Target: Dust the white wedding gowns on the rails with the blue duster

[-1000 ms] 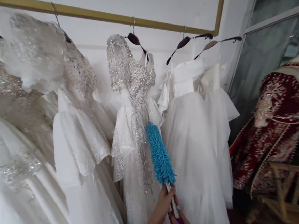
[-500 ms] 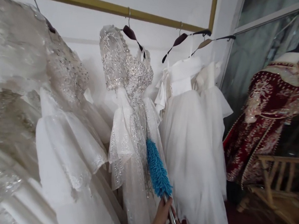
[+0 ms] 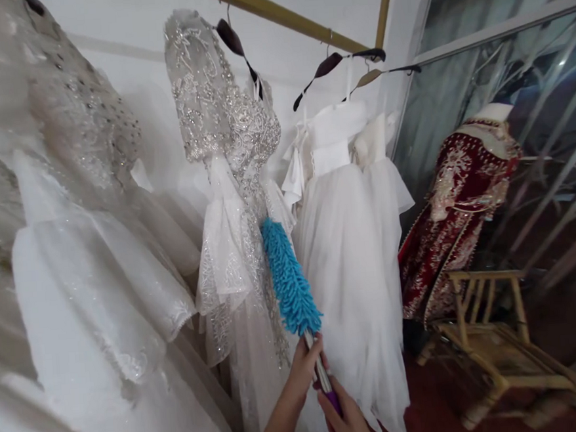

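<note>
my right hand (image 3: pixel 349 422) is cut off by the bottom edge, covering the duster handle (image 3: pixel 323 375) end. leftmost dress (image 3: pixel 35 273) is cropped and blurred, hanger unseen.

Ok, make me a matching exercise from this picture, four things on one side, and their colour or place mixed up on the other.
Things:
1. duster head
2. beaded dress
3. embroidered robe
4. wooden chair

Descriptions:
A. dark red, on a mannequin at the right
B. bright blue and fluffy, against a dress
C. pale wood, on the floor in front of the red garment
D. silver sparkle, hanging from the gold rail

Pairs: 1-B, 2-D, 3-A, 4-C

Both hands grip the duster's handle: left hand above, right hand below.
</note>
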`<state>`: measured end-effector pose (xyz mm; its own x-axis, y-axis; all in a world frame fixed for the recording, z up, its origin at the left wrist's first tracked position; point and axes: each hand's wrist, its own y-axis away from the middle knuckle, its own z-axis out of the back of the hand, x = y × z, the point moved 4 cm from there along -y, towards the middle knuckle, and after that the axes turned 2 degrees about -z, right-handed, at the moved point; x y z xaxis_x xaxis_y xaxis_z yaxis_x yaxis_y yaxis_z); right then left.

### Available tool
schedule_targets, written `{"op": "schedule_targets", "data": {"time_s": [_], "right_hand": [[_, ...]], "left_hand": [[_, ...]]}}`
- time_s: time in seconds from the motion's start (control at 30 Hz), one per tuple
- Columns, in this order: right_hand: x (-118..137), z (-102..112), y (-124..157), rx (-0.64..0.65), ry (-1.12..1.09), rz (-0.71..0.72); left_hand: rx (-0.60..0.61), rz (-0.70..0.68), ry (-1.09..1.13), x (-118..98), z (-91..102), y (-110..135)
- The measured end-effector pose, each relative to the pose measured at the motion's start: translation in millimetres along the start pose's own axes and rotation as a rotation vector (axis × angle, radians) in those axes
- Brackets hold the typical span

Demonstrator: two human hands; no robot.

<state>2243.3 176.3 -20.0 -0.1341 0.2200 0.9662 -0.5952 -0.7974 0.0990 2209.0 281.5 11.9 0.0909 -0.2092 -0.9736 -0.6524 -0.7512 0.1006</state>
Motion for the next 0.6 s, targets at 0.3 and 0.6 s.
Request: {"op": "schedule_targets", "data": {"time_s": [0.3, 0.6], "right_hand": [[18, -6, 12, 0.058, -0.02, -0.06], [-27, 7, 2, 0.173, 0.07, -0.088]], "left_hand": [[0.128, 0.053, 0.013, 5, 8.6, -1], [0.082, 0.124, -0.018, 55, 0.3, -11]]}}
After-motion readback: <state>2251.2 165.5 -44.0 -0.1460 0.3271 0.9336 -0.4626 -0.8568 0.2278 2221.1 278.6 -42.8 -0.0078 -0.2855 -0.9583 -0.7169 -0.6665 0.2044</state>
